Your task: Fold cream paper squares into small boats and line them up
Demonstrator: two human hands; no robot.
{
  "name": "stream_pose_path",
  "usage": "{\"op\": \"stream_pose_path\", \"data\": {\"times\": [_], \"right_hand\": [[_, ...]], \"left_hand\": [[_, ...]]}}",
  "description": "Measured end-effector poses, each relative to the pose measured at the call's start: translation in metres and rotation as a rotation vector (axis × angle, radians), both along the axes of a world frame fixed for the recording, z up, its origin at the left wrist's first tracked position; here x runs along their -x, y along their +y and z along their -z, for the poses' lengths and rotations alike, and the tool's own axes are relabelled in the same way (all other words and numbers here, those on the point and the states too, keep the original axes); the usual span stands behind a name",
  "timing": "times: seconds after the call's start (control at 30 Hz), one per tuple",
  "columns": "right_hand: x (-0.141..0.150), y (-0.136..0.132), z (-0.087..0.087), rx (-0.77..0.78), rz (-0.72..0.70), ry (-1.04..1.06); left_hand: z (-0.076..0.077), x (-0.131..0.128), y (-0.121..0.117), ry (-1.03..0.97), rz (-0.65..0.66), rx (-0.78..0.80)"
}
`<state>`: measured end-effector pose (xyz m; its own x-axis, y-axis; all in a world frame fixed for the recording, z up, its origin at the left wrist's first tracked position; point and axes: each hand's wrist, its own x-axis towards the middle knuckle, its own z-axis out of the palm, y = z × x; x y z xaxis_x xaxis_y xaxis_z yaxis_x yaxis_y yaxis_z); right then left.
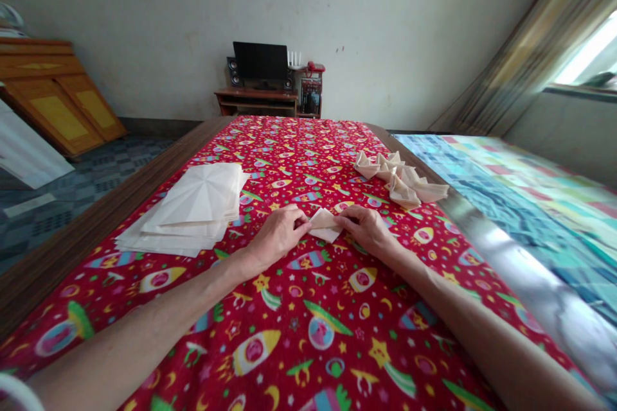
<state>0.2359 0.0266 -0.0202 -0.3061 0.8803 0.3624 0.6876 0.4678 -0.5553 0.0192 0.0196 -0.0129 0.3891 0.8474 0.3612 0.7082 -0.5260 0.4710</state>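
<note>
A small folded piece of cream paper (324, 224) lies on the red rocket-print tablecloth (308, 334), pinched from both sides. My left hand (278, 233) grips its left edge with closed fingers. My right hand (365, 228) grips its right edge, fingers curled over the fold. To the left lies a stack of creased cream paper sheets (193, 205). A pile of finished folded paper shapes (400, 176) rests behind my right hand, near the table's right edge.
The table's wooden left edge (72, 237) runs along a tiled floor. A bed with a colourful patchwork cover (520, 205) adjoins the right side. A desk with a monitor (260, 64) stands at the far wall; a wooden cabinet (53, 99) stands at left.
</note>
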Motion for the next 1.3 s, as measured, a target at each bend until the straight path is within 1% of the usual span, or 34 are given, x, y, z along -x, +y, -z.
{"op": "stream_pose_path", "data": {"times": [0.13, 0.27, 0.33, 0.43, 0.5, 0.73, 0.83, 0.93, 1.0, 1.07, 1.13, 1.2, 1.3], "right_hand": [[0.003, -0.001, 0.004, -0.082, 0.061, -0.118], [0.006, -0.006, 0.008, -0.287, 0.109, -0.187], [0.006, -0.008, 0.009, -0.351, 0.13, -0.225], [0.007, -0.008, 0.008, -0.356, 0.127, -0.287], [0.008, -0.008, 0.005, -0.344, 0.119, -0.307], [0.01, -0.009, -0.001, -0.277, 0.1, -0.352], [0.01, -0.009, -0.005, -0.232, 0.089, -0.364], [0.01, -0.008, -0.008, -0.174, 0.08, -0.369], [0.011, -0.008, -0.009, -0.145, 0.082, -0.341], [0.011, -0.007, -0.007, -0.146, 0.098, -0.308], [0.012, -0.008, -0.005, -0.187, 0.102, -0.312], [0.013, -0.01, -0.004, -0.244, 0.032, -0.365], [0.012, -0.015, -0.005, -0.294, -0.148, -0.462]], "left_hand": [[-0.002, 0.001, 0.003, 0.04, -0.026, 0.044], [-0.005, -0.001, 0.001, 0.16, -0.104, 0.043], [-0.006, -0.004, -0.003, 0.242, -0.154, 0.017], [-0.007, -0.008, -0.008, 0.342, -0.204, -0.025], [-0.007, -0.009, -0.009, 0.371, -0.22, -0.038], [-0.004, -0.007, -0.006, 0.355, -0.211, -0.046], [-0.003, -0.006, -0.005, 0.299, -0.157, -0.18], [-0.002, -0.007, -0.003, 0.3, -0.014, -0.337], [-0.002, -0.008, -0.002, 0.343, 0.076, -0.384], [-0.002, -0.008, -0.001, 0.378, 0.142, -0.39], [-0.003, -0.006, -0.002, 0.385, 0.201, -0.361], [-0.003, -0.004, -0.005, 0.384, 0.243, -0.324], [-0.002, 0.0, -0.011, 0.409, 0.257, -0.275]]}}
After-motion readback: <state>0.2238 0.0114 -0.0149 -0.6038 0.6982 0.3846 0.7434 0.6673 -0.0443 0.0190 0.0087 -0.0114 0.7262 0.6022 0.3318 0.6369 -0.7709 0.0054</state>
